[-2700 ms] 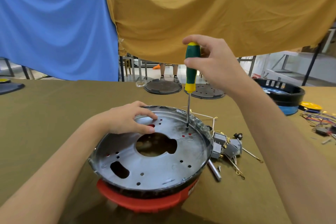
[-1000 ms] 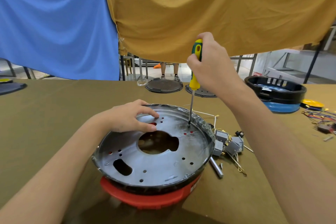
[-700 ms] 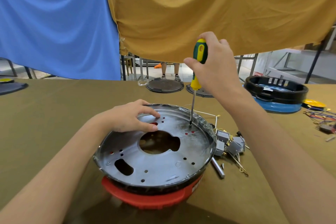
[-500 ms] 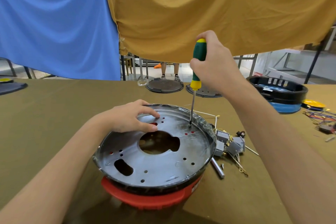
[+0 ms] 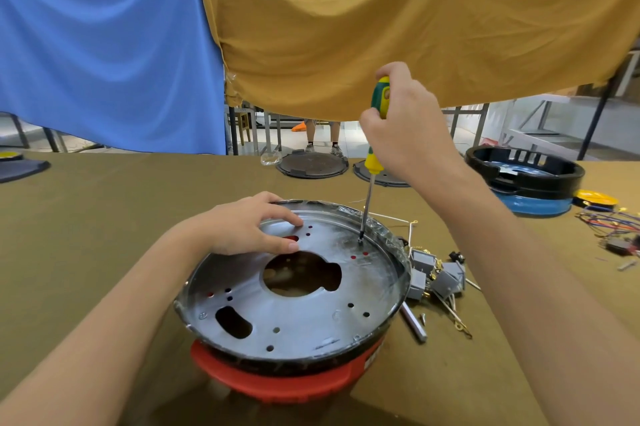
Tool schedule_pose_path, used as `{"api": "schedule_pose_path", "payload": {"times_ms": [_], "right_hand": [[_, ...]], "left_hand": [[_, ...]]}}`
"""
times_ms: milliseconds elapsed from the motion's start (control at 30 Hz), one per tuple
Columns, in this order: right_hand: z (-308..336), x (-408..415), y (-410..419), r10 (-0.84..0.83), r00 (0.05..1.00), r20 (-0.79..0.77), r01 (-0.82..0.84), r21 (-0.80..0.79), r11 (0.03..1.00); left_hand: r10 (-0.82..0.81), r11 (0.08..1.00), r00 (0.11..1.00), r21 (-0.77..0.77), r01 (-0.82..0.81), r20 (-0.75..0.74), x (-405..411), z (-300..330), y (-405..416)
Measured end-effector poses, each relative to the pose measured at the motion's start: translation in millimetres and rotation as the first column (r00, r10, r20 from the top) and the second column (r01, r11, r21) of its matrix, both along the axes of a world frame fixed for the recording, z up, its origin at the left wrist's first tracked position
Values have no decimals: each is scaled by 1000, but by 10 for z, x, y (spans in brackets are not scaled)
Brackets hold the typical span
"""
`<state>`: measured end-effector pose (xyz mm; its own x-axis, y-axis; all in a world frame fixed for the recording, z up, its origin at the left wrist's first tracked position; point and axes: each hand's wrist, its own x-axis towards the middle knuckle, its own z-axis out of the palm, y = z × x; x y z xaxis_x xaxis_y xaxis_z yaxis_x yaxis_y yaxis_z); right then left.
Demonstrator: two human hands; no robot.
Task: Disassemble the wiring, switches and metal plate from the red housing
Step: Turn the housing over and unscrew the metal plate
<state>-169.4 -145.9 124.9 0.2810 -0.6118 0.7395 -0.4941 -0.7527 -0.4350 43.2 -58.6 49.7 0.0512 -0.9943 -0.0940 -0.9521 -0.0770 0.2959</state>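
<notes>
Right hand (image 5: 408,124) clenched around screwdriver (image 5: 375,135); left hand (image 5: 246,228), fingers loose, on metal plate (image 5: 301,315).

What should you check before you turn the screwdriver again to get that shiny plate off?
1. Screwdriver gripped by the right hand: ok.
2. Tip set down on the metal plate near its far rim: ok; whether it sits in a screw head: cannot tell.
3. Shaft close to upright: ok.
4. Left hand rests on the plate to steady it: ok.
5. Left fingers apart from the tip: ok.
6. Red housing sitting on the table under the plate: ok.
7. Loose grey switches lying beside the housing, out of the way: ok.
</notes>
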Motion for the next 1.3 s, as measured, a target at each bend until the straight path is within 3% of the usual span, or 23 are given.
{"api": "schedule_pose_path", "payload": {"times_ms": [233,567,733,1000,1300], "right_hand": [[-33,30,47,-1,999,35,3,-57,998],[-5,21,57,55,998,11,-55,-2,998],[8,-4,57,14,997,78,-11,-36,999],[12,19,7,-12,1000,7,12,-42,999],[-14,3,10,-8,999,53,11,-47,999]], "left_hand": [[-2,1000,1000,-1,2,10,-2,-1,-1],[-8,1000,1000,0,8,16,9,-8,-8],[-6,1000,1000,1,6,11,14,-8,-13],[-2,1000,1000,5,2,12,-4,0,-9],[-6,1000,1000,-1,6,7,2,4,5]]}}
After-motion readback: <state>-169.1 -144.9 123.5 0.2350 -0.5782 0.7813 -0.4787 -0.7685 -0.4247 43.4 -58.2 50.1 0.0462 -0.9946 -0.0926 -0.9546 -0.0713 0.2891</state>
